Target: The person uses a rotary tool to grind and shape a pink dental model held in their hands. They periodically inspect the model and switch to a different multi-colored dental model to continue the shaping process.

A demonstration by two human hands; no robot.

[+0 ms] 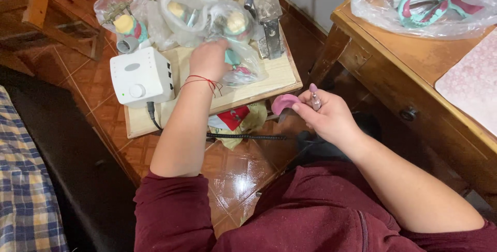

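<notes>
left hand clamped on clear plastic bag, right hand pinching pink curved piece, perhaps wax

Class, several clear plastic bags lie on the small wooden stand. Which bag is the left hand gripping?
The left hand grips the rightmost bag, nearest the metal tool; the other bags lie untouched farther left.

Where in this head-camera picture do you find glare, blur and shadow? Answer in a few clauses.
Head view: glare on the clear plastic bags and a pale sheen on the floor tiles; the left hand in the bags looks slightly soft; the right hand holding the pink curved piece is sharper; deep shadow under the wooden desk.
</notes>
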